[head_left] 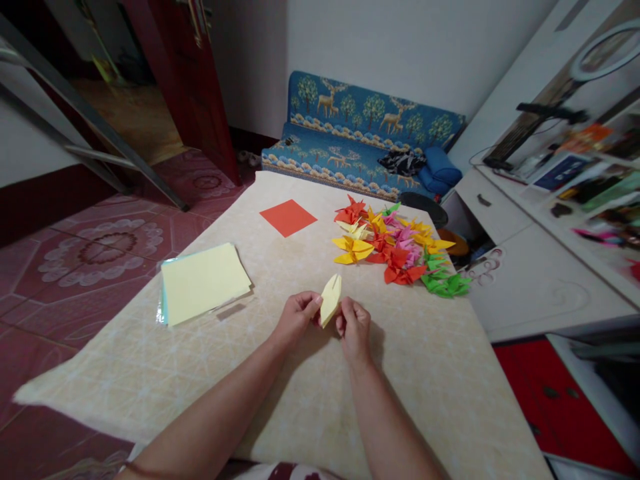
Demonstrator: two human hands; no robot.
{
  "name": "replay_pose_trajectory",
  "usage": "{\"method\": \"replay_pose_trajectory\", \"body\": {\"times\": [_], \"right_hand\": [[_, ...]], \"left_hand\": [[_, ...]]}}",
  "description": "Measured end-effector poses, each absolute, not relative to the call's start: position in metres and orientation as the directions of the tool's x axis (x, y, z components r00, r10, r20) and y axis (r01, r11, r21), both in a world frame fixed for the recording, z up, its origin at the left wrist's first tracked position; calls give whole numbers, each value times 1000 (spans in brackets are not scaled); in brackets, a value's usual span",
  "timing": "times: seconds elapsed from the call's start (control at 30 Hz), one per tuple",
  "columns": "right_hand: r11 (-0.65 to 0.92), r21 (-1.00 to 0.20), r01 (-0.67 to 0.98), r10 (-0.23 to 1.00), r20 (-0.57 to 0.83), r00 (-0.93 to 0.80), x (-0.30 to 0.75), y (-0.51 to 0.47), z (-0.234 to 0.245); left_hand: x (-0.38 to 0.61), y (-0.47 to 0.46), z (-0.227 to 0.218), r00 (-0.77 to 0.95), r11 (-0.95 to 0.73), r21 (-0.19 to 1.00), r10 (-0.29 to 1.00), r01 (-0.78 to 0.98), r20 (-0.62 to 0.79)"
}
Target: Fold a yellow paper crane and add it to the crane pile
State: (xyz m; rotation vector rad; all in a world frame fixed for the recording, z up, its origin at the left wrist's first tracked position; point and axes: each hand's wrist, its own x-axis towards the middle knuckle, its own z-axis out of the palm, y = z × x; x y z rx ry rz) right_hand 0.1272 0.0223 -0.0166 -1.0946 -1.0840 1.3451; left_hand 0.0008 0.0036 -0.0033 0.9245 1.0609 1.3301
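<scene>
A pale yellow piece of folded paper (331, 300), long and pointed with a slit at its top end, is held up over the table. My left hand (300, 312) pinches its left side between thumb and fingers. At its lower right edge, my right hand (355, 323) is closed, thumb against curled fingers, gripping the paper there. Beyond my hands to the right lies a heap of folded paper cranes (395, 247) in red, orange, yellow, pink and green. To the left rests a stack of pale yellow paper sheets (205, 283) on a clear wrapper.
A flat red paper square (289, 218) lies on the far part of the cloth-covered table (280, 407). Behind the table stands a blue patterned sofa (340, 150). A white cabinet (530, 267) with cluttered items is at the right, a metal ladder (100, 155) at the left.
</scene>
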Motion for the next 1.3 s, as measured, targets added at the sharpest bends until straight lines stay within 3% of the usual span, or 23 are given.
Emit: {"method": "replay_pose_trajectory", "body": {"times": [0.27, 0.43, 0.77, 1.03, 1.3], "right_hand": [[132, -985, -115, 955, 157, -252, 129, 21, -1], [74, -987, -146, 939, 118, -324, 130, 21, 0], [-78, -983, -169, 989, -56, -134, 131, 24, -17], [11, -998, -57, 989, 19, -146, 131, 21, -10], [4, -994, -111, 989, 20, -147, 131, 22, -13]], "left_hand": [[-7, 2, -1, 84, 148, 900, 989, -410, -124], [-4, 2, 0, 148, 166, 920, 982, -354, -120], [-5, 3, 0, 21, 116, 914, 993, -389, -117], [-2, 2, 1, -20, 106, 944, 993, -311, -118], [-4, 6, -6, -141, 102, 894, 974, -435, -180]]}}
